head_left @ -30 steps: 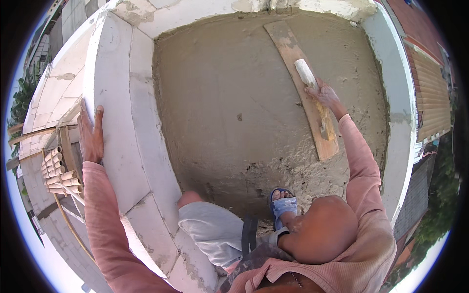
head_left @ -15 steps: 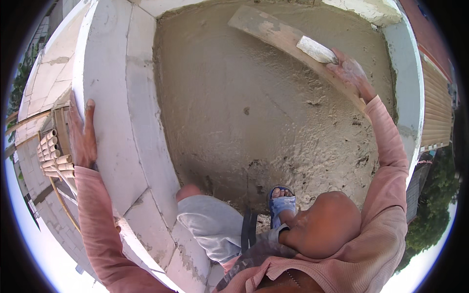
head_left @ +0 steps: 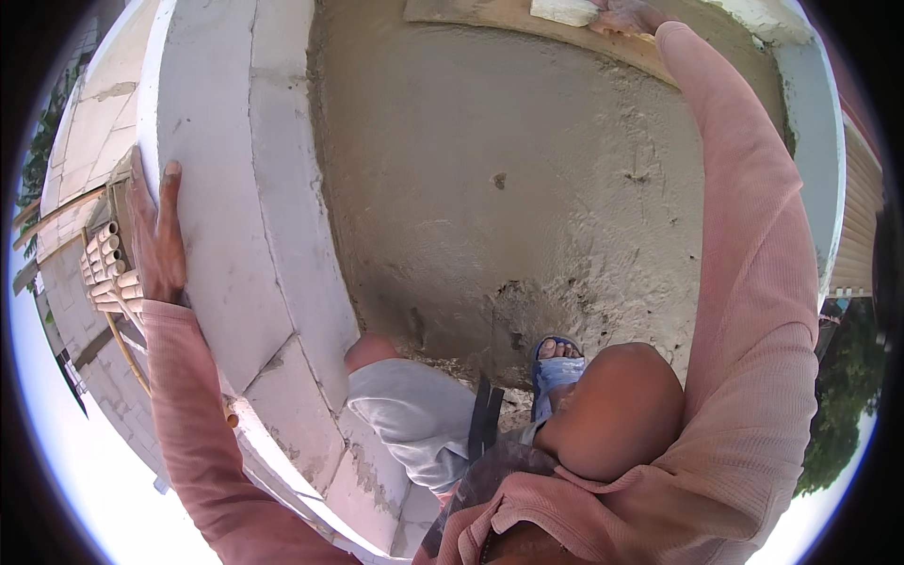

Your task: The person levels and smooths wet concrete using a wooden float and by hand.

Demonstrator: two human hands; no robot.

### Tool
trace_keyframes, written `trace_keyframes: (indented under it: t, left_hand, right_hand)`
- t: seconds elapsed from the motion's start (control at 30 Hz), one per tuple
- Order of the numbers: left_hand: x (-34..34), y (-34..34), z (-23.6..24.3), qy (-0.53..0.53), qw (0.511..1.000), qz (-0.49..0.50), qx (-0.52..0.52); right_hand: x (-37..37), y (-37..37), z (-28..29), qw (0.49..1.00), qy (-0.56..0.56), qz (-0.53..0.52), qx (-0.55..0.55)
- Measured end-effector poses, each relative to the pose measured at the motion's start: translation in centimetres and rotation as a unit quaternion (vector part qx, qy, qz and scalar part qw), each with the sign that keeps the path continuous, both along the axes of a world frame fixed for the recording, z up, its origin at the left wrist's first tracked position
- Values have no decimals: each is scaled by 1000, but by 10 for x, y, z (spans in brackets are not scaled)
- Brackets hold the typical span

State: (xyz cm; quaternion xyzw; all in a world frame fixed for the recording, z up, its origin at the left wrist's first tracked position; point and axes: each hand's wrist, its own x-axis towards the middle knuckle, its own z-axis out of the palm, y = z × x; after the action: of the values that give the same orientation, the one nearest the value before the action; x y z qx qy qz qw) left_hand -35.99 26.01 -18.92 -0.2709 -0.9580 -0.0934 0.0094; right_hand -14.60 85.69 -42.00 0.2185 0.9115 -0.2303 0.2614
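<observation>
My right hand [head_left: 633, 15] reaches to the far edge of the view, its fingers closed around the end of a whitish block handle [head_left: 561, 10]. That handle sits on a long wooden float [head_left: 476, 13], a board lying across the wet grey mortar [head_left: 424, 179]. Part of the board and hand is cut off by the top edge. Over on the left, my left hand [head_left: 160, 247] rests against the outer edge of a pale block wall [head_left: 212, 179], fingers stretched out and thumb apart, holding nothing.
Pale walls border the mortar, including one on the right [head_left: 817, 122]. My sandalled foot [head_left: 557, 365] is near the mortar's rougher, pitted near part. Bundled bamboo poles [head_left: 108, 252] are beyond the left wall. A small dark dent [head_left: 499, 180] marks the mortar.
My right hand has pushed the float away from me toward the far end, and my right arm is now stretched farther. My left hand stays on the wall.
</observation>
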Motion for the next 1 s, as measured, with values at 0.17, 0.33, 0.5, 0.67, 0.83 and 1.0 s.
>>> trace_keyframes:
  t: [0.17,0.33,0.5,0.67,0.83,1.0]
  left_hand:
    - [0,4,1,28,999,-3,-15]
    - [-8,1,-5,21,1000,-7,0]
    - [-8,-1,-5,15,1000,10,-3]
    - [-11,-4,-7,9,1000,14,-1]
    - [-10,2,-10,-2,1000,-6,14]
    - [-4,-2,-5,-10,1000,11,8]
  right_hand:
    - [106,-46,-26,990,73,117,37]
    - [210,-172,25,989,-37,141,12]
    - [270,-251,33,993,-50,89,-56]
    - [224,-276,33,995,47,-29,-77]
    - [159,-221,-2,978,134,-160,16]
    - [190,-172,-12,959,89,-257,77]
